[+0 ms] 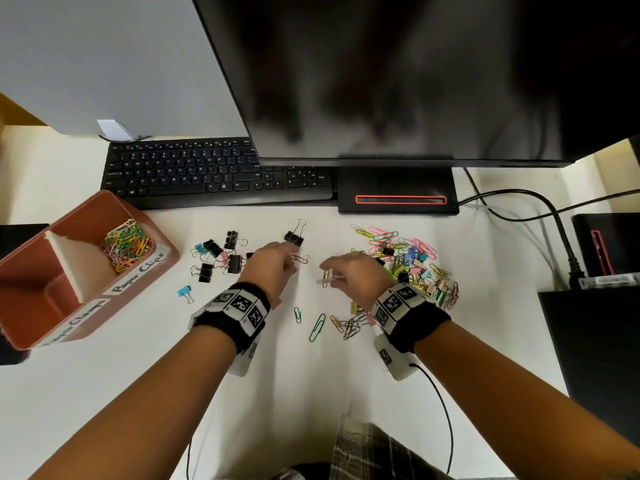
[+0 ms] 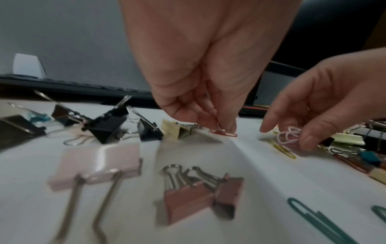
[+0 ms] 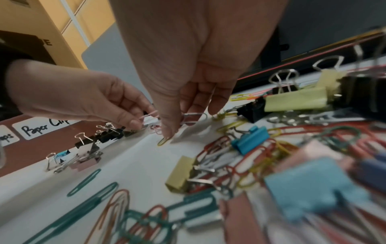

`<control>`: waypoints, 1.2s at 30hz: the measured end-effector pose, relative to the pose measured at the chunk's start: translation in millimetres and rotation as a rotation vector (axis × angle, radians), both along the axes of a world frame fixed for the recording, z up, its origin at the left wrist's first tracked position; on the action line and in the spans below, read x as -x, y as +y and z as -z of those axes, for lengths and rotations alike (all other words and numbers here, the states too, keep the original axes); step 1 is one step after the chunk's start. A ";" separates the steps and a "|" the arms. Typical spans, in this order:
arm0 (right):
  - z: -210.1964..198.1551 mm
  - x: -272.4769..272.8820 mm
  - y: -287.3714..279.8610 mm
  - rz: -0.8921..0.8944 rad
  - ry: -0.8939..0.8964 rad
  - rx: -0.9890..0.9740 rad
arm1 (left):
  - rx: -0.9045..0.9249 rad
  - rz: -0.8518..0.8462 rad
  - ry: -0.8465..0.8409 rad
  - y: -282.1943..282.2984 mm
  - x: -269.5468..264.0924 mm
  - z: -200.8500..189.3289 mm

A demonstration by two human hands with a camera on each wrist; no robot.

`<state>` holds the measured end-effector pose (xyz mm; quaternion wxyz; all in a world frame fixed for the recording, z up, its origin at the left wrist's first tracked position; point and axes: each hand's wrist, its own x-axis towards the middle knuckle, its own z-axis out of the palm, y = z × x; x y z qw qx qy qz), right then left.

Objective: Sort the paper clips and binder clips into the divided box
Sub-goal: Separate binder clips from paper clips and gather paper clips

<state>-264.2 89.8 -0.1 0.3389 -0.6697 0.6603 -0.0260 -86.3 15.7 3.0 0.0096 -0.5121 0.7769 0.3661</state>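
Note:
The terracotta divided box [image 1: 41, 268] stands at the left; its far compartment, labelled "Paper Clips", holds coloured paper clips [image 1: 126, 244]. My left hand [image 1: 294, 263] pinches a red paper clip [image 2: 223, 132] that lies on the white desk. A little to the right, my right hand [image 1: 329, 277] holds pale pink paper clips [image 2: 289, 136] just above a yellow paper clip [image 3: 164, 141]. Black binder clips [image 1: 221, 254] lie left of my left hand. A mixed pile of clips [image 1: 415, 268] spreads behind my right hand. Green paper clips [image 1: 317, 327] lie between my wrists.
A black keyboard [image 1: 207, 171] and the monitor base [image 1: 398, 195] line the back under a large dark monitor [image 1: 415, 81]. Cables [image 1: 519, 209] and black devices [image 1: 595, 341] crowd the right edge. One blue binder clip [image 1: 184, 292] lies alone near the box.

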 end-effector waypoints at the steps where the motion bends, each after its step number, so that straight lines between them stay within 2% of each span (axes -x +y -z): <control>1: 0.3 -1.8 -4.4 -0.041 0.038 -0.013 | -0.014 -0.018 -0.010 -2.6 3.1 2.5; 6: 7.2 -7.9 -11.7 -0.097 0.138 -0.041 | 0.043 0.044 -0.095 -8.6 10.9 12.2; 13: 10.2 -9.7 -4.5 -0.079 0.141 -0.054 | 0.093 0.196 -0.196 -4.6 14.8 10.4; 16: 13.1 -10.1 1.1 -0.016 0.109 -0.057 | 0.056 0.223 -0.151 0.2 11.6 8.9; 19: 12.2 -10.0 3.1 0.006 0.096 -0.082 | 0.019 0.217 -0.033 8.0 2.5 6.1; 21: 7.7 -8.0 6.0 0.016 0.080 -0.082 | 0.026 0.196 0.029 17.0 -6.0 2.2; 28: -14.5 5.7 47.9 0.053 -0.165 0.008 | -0.014 0.045 0.115 61.7 -33.2 1.7; 36: 5.1 0.7 98.2 -0.009 -0.176 -0.018 | -0.110 -0.199 0.074 87.0 -24.6 14.4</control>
